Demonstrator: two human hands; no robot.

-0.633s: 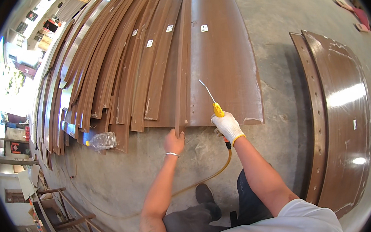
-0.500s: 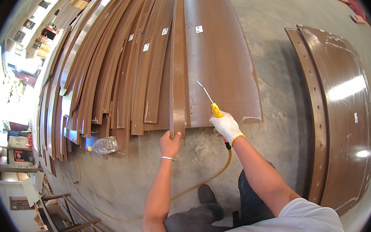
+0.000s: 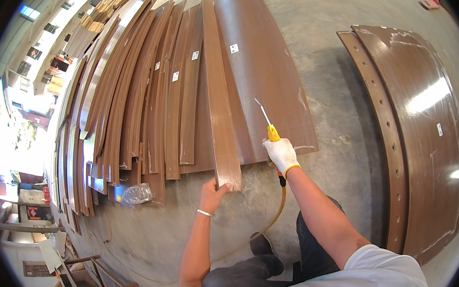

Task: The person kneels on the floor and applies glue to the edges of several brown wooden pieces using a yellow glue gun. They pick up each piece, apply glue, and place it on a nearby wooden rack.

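Observation:
My left hand [image 3: 211,197], bare with a white band at the wrist, grips the near end of a long brown board [image 3: 219,101], thumb on top. The board's broad face is turned up and runs away from me over other boards. In a white glove, my right hand [image 3: 282,155] is closed round a yellow air blow gun [image 3: 273,133]. Its thin metal nozzle points forward, above a wide brown panel [image 3: 267,70]. A yellowish hose [image 3: 282,204] trails from the gun's lower end across the floor.
Several long brown boards [image 3: 123,98] lie side by side to the left. A clear plastic bottle [image 3: 136,194] lies by their near ends. On the right rest a large brown panel [image 3: 421,144] and a strip with holes [image 3: 375,105]. A metal frame [image 3: 102,277] stands lower left.
The held board has rolled from its narrow edge to show its broad face, and its near end has come toward me with my left hand. The blow gun remains in my right hand.

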